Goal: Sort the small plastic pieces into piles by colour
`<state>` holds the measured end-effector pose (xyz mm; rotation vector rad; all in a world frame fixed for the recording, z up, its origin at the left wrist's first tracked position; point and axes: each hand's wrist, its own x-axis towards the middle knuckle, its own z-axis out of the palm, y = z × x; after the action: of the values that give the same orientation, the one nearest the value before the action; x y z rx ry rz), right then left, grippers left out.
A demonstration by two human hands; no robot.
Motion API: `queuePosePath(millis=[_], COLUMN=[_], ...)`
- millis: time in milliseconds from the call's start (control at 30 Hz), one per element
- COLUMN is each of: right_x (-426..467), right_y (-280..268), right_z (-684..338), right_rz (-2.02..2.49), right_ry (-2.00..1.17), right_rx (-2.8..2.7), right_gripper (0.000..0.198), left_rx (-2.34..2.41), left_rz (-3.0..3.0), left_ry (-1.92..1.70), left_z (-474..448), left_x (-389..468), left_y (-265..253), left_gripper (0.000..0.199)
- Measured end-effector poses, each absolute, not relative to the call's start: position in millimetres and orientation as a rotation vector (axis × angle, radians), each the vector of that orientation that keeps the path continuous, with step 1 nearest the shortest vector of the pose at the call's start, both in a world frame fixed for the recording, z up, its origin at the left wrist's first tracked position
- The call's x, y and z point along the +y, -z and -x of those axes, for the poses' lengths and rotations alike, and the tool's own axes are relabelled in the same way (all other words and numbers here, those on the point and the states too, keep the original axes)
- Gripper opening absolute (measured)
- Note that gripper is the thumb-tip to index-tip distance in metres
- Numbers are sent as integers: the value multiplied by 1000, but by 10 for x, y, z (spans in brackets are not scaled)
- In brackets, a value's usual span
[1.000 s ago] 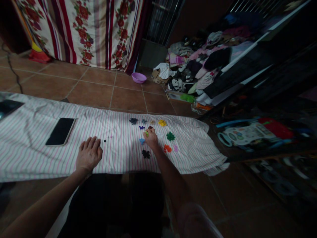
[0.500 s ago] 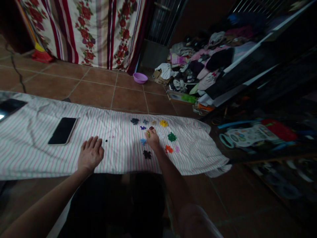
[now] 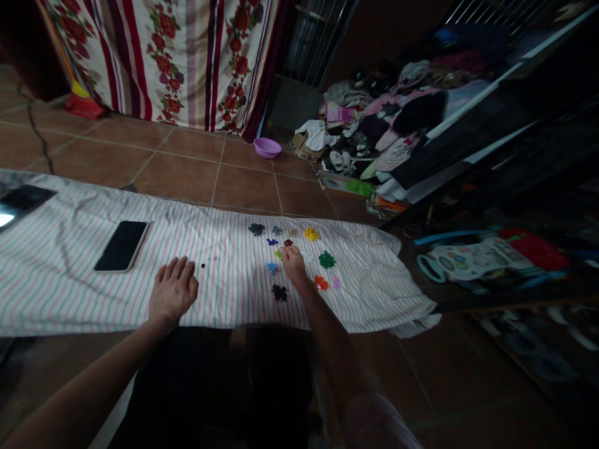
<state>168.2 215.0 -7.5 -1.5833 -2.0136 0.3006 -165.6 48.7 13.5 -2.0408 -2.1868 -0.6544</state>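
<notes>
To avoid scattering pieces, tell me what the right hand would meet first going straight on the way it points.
Probably the lime-green pieces, right at the right hand's fingertips; whether they touch is unclear. The violet-blue pile lies beyond.

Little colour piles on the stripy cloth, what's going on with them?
A person's right hand is down at the lime green pile; I can't tell if its fingers hold a piece. The left hand rests on the striped cloth, near a single black piece. Other piles, like the yellow pile and the dark green pile, lie around the right hand, grouped by colour.
</notes>
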Motion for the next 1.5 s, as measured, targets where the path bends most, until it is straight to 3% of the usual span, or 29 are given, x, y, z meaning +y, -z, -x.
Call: queuePosePath(millis=[733,1300,1500], right_x=[2065,1949,1996], right_y=[117,75,38], right_z=[-1741,-1720,-1718], right_rz=[1488,1531,1540], right_ry=[-655,-299,-330], right_rx=[-1583,-1714,-1823], right_gripper=[44,40,42], left_rx=[-2142,-2180,-2174], left_rz=[2023,2029,2041], left_ry=[542,556,555], left_z=[1664,1654,1648], left_x=[498,492,492], left_y=[-108,-128,-148], left_gripper=[46,47,47])
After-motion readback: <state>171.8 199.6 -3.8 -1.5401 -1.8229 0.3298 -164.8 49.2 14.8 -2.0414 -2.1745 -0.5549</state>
